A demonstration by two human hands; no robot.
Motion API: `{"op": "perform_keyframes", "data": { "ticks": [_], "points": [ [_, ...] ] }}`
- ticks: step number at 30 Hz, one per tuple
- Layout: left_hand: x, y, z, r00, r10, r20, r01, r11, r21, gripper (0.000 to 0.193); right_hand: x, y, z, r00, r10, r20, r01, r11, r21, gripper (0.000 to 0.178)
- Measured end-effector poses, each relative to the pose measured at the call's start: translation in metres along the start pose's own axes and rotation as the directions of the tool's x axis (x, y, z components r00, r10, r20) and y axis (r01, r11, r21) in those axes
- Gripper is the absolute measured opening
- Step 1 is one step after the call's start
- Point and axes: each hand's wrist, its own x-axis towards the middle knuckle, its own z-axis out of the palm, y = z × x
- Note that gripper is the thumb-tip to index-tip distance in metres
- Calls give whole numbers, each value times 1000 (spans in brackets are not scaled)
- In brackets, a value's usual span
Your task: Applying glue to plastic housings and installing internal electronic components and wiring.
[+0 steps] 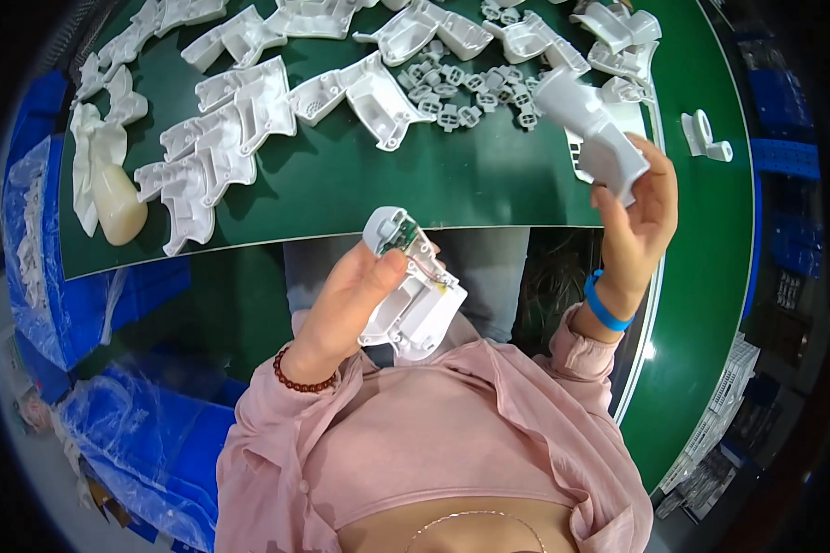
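Note:
My left hand point(364, 286) is closed round a white plastic housing half point(424, 309), held in front of my body with its inside facing up. A small green circuit board point(401, 232) and thin wires sit in it near my thumb. Out to the right, my right hand point(641, 207) grips a second white housing half point(595, 134) by its lower end, above the table. This one shows its smooth outer side.
Rows of white housing halves point(373, 97) lie on the green table point(341, 189). Several small grey clips point(447, 115) are heaped among them. A cream rounded piece point(120, 205) lies at the left, a white ring-shaped part point(703, 136) at the right. Blue bins point(148, 442) with plastic film stand at the left.

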Motion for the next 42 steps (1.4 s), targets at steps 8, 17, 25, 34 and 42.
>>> {"op": "perform_keyframes", "data": {
  "ticks": [8,17,25,34,42],
  "points": [
    [0,-7,4,1000,2,-1,-2,999,50,52,-6,30,8,926,355,-131,-376,900,-218,30],
    [1,-13,0,999,-39,3,39,999,2,60,6,-3,34,936,-149,318,314,761,-568,47],
    [5,-4,8,991,-87,105,83,996,44,68,-1,0,42,929,-28,369,262,754,-602,40],
    [8,-10,9,974,-39,223,53,997,-61,70,-27,-33,43,976,1,219,33,988,-150,31],
    [6,-5,18,994,91,69,-93,995,26,58,-49,-45,44,957,204,208,-223,972,74,40]
  ]
}}
